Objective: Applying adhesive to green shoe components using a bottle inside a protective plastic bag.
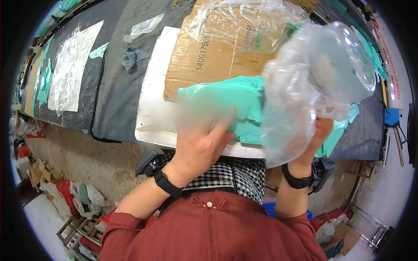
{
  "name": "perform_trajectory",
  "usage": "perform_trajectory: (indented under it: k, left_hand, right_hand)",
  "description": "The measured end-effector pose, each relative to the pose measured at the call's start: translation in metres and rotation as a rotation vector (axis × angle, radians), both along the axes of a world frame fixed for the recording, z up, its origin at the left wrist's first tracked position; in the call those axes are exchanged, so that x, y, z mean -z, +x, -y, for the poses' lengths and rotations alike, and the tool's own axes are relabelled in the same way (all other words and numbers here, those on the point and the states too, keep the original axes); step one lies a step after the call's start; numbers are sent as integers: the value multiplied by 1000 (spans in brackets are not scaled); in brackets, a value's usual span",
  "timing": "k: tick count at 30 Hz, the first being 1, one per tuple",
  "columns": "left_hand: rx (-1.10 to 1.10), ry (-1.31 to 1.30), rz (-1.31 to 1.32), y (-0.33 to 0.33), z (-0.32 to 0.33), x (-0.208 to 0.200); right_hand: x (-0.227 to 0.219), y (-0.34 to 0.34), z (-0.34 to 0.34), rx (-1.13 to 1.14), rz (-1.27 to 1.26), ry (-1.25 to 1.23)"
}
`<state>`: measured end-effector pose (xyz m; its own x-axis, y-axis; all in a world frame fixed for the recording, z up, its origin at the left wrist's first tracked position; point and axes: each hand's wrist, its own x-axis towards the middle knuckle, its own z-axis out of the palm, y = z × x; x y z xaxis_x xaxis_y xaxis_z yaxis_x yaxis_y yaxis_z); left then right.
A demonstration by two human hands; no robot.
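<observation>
My left hand (202,141) rests at the near edge of a stack of teal fabric pieces (246,98). Its fingers look stretched out and apart on the fabric, though their tips are smeared by a blurred patch. My right hand (324,128) is raised at the right of the stack, gripping a crumpled clear plastic bag (289,108). The bag puffs up over that hand and hides most of its fingers. Part of the stack's right side is covered by the bag. Below the stack lie a brown cardboard sheet (183,65) and a white board (152,87).
Clear plastic film (244,15) covers the cardboard's far part. On the dark table (117,87) lie a grey-green scrap (133,58), a small plastic bag (146,28) and a plastic-covered paper sheet (74,69). Loose teal pieces (333,139) hang by the near right edge. Bags (85,198) lie on the floor.
</observation>
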<state>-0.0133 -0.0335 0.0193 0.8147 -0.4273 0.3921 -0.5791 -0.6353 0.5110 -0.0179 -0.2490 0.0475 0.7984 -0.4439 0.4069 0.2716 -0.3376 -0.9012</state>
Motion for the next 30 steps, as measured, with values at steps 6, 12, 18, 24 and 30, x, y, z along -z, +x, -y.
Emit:
perform_trajectory:
  k: [6, 12, 18, 24, 30]
  left_hand:
    - [72, 71, -160, -2, -5, 19]
    - [44, 63, -68, -10, -5, 15]
    - [-8, 61, -29, -28, -8, 62]
    - [-20, 29, -68, -17, -4, 28]
    - [-66, 9, 60, -18, -1, 33]
  right_hand:
    - [44, -3, 1, 11, -81, 123]
    - [-4, 21, -22, -140, -86, 35]
    - [-22, 52, -75, -402, 88, -576]
    - [-28, 67, -49, -406, -8, -252]
    - [-22, 79, -113, -524, 51, -470]
